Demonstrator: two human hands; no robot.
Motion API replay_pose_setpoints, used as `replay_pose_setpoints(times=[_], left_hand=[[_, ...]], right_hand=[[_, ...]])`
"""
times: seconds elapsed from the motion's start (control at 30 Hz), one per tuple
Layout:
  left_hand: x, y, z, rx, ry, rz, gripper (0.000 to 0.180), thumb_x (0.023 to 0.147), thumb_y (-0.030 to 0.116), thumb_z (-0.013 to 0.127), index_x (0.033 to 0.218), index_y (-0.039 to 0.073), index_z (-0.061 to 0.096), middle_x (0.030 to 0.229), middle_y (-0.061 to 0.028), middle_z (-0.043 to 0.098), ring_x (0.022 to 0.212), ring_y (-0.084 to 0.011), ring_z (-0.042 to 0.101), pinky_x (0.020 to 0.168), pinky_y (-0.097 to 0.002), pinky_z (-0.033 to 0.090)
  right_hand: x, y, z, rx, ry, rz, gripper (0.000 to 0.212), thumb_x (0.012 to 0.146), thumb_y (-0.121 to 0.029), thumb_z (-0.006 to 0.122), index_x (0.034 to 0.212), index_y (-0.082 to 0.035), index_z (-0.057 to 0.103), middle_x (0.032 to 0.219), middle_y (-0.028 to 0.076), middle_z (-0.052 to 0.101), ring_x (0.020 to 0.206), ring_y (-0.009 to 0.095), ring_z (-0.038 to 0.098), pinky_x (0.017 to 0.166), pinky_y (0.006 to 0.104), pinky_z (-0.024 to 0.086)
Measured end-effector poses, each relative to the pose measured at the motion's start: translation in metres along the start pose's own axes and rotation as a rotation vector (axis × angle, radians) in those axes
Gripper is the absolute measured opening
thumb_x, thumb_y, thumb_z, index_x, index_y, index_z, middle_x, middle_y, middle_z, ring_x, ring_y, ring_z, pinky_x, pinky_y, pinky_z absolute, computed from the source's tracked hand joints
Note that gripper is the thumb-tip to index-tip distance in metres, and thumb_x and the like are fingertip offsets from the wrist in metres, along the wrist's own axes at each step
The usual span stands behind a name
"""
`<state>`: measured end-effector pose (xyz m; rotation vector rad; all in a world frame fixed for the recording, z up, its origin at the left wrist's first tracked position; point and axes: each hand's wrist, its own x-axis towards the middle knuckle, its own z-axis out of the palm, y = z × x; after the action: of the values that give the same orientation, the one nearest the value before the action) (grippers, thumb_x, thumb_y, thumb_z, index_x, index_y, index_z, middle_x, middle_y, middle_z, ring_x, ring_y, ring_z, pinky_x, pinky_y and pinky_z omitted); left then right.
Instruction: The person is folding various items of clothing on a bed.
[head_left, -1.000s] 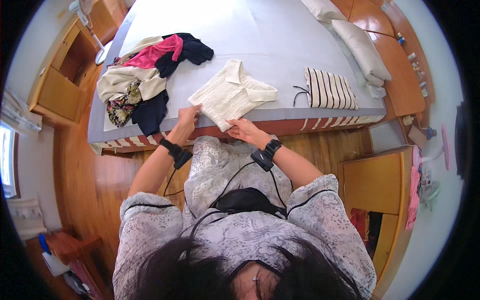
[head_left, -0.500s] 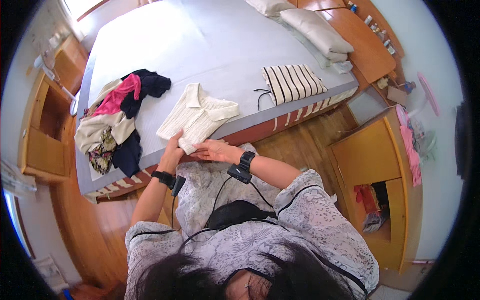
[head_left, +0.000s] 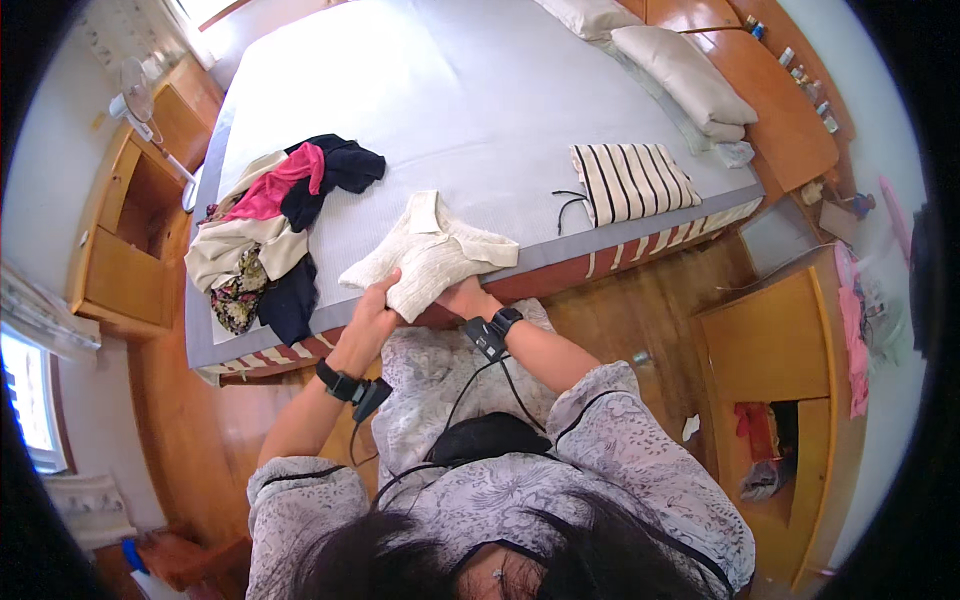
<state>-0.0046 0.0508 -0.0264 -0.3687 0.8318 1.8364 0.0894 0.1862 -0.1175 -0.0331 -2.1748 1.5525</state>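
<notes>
Cream knit, textured and collared: handled a folded top at the near edge of the bed, mostly resting on the pale cover, with its collar on the far side and its near end out over the edge. Pinched its near left edge with the grip of the left hand, with the thumb on top and the fingers largely hidden below. Reached in under the near right edge with the right hand; could not tell pinch from mere support in that grip, with the fingertips covered by the knit. Wore a black wristband with a boxy unit on each wrist, and light, dark-patterned clothing.

To the left on the bed, had a loose heap of clothes nearby, with pink cloth, black cloth and floral cloth in it. To the right, well apart, had a striped garment lying folded, with a black cord trailing from its left side. Farther off, saw a pillow at the right and a white fan beside a wooden cabinet at the left.
</notes>
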Motion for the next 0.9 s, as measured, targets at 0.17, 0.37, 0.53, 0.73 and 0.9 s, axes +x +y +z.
replay_pose_setpoints(times=[0.17, 0.37, 0.53, 0.73, 0.9], left_hand=[[-0.032, -0.007, 0.000, 0.054, 0.020, 0.059, 0.048, 0.088, 0.004, 0.055, 0.132, 0.000, 0.036, 0.125, -0.0182, 0.050, 0.113, -0.0317, 0.053, 0.093, -0.0451, 0.048], [-0.038, -0.011, 0.015, 0.183, 0.014, 0.103, 0.046, 0.087, 0.005, 0.057, 0.130, 0.000, 0.040, 0.125, -0.0162, 0.051, 0.113, -0.0288, 0.053, 0.094, -0.0411, 0.047], [-0.021, -0.023, 0.088, 0.274, -0.138, 0.024, 0.047, 0.088, 0.008, 0.057, 0.130, 0.000, 0.039, 0.125, -0.0157, 0.052, 0.113, -0.0273, 0.053, 0.095, -0.0391, 0.046], [0.046, -0.061, 0.180, 0.534, -0.362, 0.045, 0.045, 0.089, 0.012, 0.058, 0.129, 0.000, 0.042, 0.125, -0.0110, 0.053, 0.111, -0.0231, 0.054, 0.093, -0.0358, 0.046], [0.107, -0.109, 0.232, 0.511, -0.519, -0.092, 0.043, 0.089, 0.010, 0.057, 0.129, 0.001, 0.043, 0.125, -0.0107, 0.052, 0.113, -0.0233, 0.053, 0.095, -0.0367, 0.045]], right_hand=[[-0.003, 0.001, 0.006, 1.075, 0.138, 0.389, 0.049, 0.091, -0.034, 0.049, 0.132, -0.009, 0.041, 0.137, 0.008, 0.042, 0.126, 0.022, 0.039, 0.102, 0.0393, 0.036], [-0.009, -0.002, -0.039, 1.396, 0.343, 0.536, 0.049, 0.090, -0.032, 0.051, 0.131, -0.008, 0.042, 0.137, 0.009, 0.043, 0.126, 0.022, 0.040, 0.102, 0.0385, 0.036], [-0.013, 0.009, -0.113, 1.408, 0.562, 0.511, 0.049, 0.089, -0.031, 0.052, 0.131, -0.008, 0.042, 0.136, 0.009, 0.043, 0.125, 0.022, 0.040, 0.102, 0.0378, 0.036], [-0.037, 0.018, -0.228, 1.313, 0.854, 0.417, 0.049, 0.088, -0.029, 0.054, 0.130, -0.007, 0.042, 0.135, 0.010, 0.044, 0.125, 0.022, 0.041, 0.102, 0.0369, 0.036], [-0.068, 0.025, -0.312, 1.227, 1.040, 0.368, 0.049, 0.087, -0.028, 0.055, 0.130, -0.006, 0.043, 0.135, 0.010, 0.045, 0.124, 0.022, 0.041, 0.102, 0.0362, 0.036]])
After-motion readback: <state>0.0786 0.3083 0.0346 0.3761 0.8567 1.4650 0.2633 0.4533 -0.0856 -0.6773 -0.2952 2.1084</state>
